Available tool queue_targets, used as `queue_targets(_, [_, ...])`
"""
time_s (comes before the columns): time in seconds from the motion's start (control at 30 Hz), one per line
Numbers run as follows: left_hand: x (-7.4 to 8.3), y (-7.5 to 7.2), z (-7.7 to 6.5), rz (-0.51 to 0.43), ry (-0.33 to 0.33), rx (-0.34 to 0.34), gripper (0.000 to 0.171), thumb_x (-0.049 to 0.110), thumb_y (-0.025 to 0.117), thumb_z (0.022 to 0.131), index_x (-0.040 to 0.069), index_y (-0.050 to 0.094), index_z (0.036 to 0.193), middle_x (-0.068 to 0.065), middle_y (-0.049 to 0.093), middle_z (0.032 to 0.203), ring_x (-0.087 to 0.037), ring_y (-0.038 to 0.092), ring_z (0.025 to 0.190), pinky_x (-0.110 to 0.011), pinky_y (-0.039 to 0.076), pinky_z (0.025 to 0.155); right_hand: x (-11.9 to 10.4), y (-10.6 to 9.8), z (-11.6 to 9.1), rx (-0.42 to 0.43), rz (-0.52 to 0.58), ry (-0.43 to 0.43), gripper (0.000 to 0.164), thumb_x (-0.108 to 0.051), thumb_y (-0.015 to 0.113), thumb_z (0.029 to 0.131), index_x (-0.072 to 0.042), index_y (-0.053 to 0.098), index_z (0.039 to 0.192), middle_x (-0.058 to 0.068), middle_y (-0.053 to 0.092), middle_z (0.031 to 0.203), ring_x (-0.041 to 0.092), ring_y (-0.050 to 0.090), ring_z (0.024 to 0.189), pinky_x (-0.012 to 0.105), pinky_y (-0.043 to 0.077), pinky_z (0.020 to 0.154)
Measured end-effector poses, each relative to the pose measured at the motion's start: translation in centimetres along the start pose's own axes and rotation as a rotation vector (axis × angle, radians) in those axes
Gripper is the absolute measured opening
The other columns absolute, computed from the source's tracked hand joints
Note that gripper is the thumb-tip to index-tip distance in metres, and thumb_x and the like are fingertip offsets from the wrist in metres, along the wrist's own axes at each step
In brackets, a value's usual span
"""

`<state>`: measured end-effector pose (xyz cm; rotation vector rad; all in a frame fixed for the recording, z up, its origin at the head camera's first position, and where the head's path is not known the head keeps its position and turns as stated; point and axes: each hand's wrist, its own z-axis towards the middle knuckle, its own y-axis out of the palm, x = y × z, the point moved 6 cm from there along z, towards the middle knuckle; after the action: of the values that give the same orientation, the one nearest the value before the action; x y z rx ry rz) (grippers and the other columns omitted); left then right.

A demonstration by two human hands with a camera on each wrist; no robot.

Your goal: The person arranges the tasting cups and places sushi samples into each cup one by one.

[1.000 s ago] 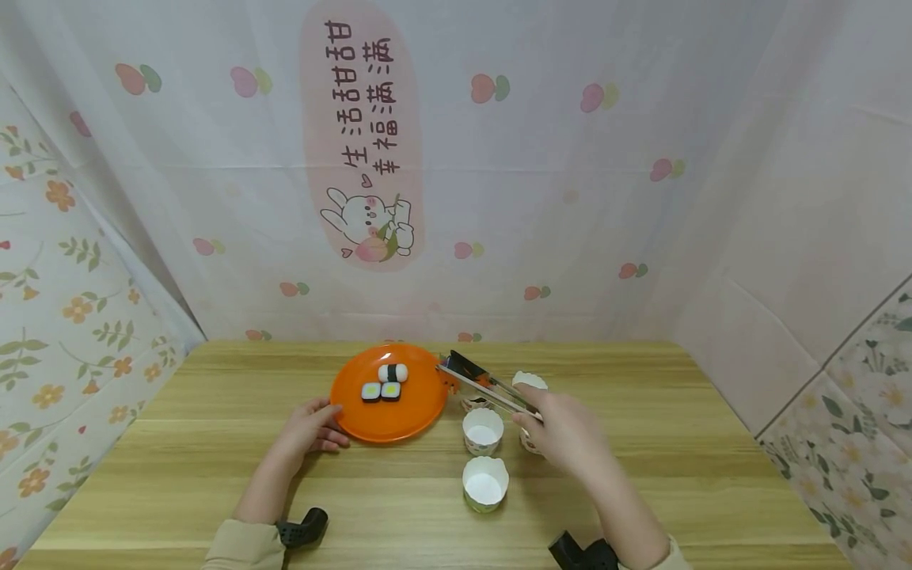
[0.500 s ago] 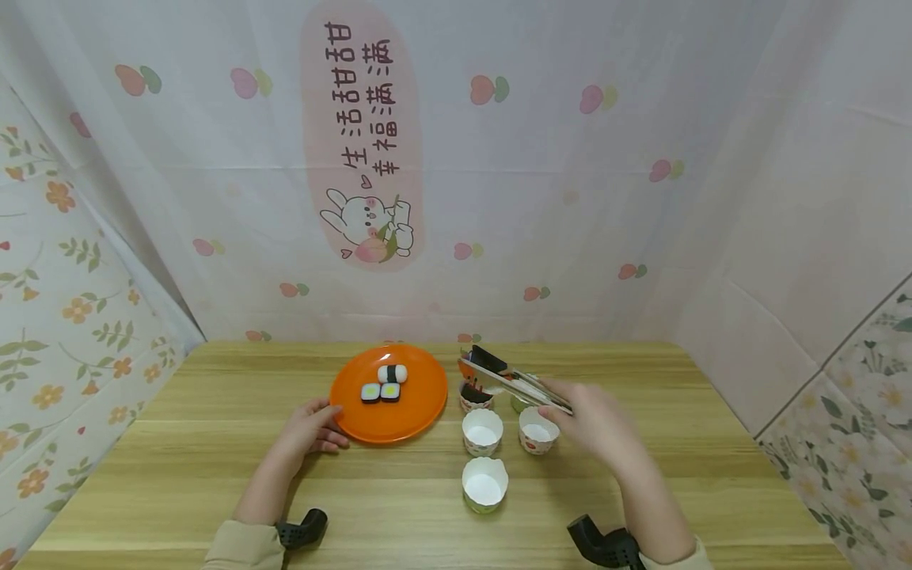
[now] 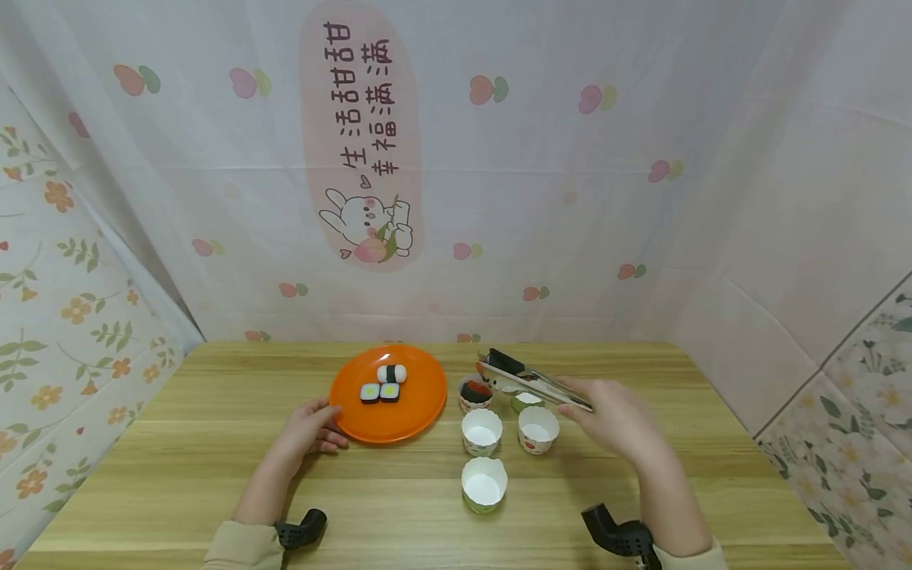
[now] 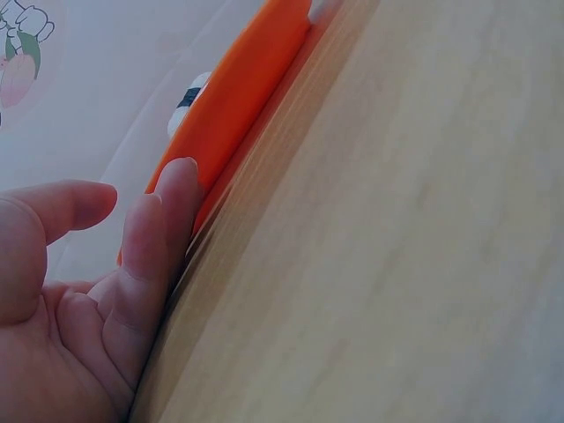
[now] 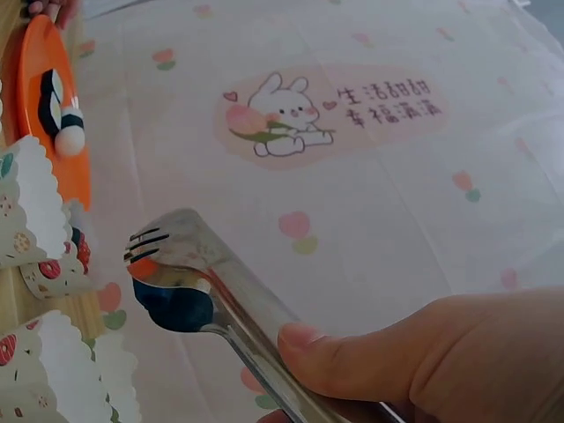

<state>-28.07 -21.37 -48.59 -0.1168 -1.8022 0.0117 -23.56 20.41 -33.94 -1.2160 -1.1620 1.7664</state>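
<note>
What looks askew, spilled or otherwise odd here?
In the head view, the white cartoon rabbit printed on the pale fabric backdrop oddly lies sideways, ears leftward. Nothing appears spilled; three black-and-white sushi pieces rest on the round orange plate.

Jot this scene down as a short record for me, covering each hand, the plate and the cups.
Left hand: touches the rim of a round, glossy orange plate
Plate contents: two square white sushi rolls with black edges and yellow centres; one oblong white piece with a black band
Right hand: grips shiny silver metal tongs
Cups: five white-lined paper cups; three look empty, one holds a dark piece with a red top, one is partly hidden behind the tongs
Surface: wood-grain tabletop
</note>
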Motion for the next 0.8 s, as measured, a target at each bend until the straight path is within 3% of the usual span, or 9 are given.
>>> queue_targets(0.37, [-0.1, -0.1, 0.0, -0.008, -0.005, 0.007, 0.050, 0.016, 0.045, 0.101, -0.012, 0.029, 0.139, -0.010, 0.062, 0.078, -0.017, 0.065, 0.061, -0.025, 0.055, 0.056, 1.7, -0.3, -0.3, -0.036, -0.006, 0.034, 0.044, -0.028, 0.069, 0.089, -0.010, 0.063, 0.128, 0.014, 0.067, 0.112, 0.027, 0.063, 0.088, 0.040, 0.046, 0.059])
queue_targets(0.67, [0.0, -0.1, 0.0, -0.009, 0.005, -0.006, 0.049, 0.017, 0.044, 0.102, -0.012, 0.029, 0.139, -0.010, 0.062, 0.077, -0.017, 0.065, 0.061, -0.025, 0.054, 0.056, 2.7, -0.6, -0.5, -0.071, -0.001, 0.058, 0.046, -0.031, 0.068, 0.089, -0.010, 0.061, 0.130, 0.017, 0.064, 0.118, 0.038, 0.060, 0.105, 0.055, 0.049, 0.075])
queue_targets(0.8, [0.0, -0.1, 0.1, -0.007, 0.001, -0.002, 0.050, 0.018, 0.045, 0.102, -0.012, 0.029, 0.139, -0.010, 0.063, 0.078, -0.017, 0.066, 0.061, -0.025, 0.055, 0.056, 3.1, -0.7, -0.6, -0.083, 0.004, 0.073, 0.046, -0.031, 0.067, 0.090, -0.009, 0.061, 0.130, 0.019, 0.063, 0.119, 0.040, 0.059, 0.106, 0.056, 0.049, 0.075])
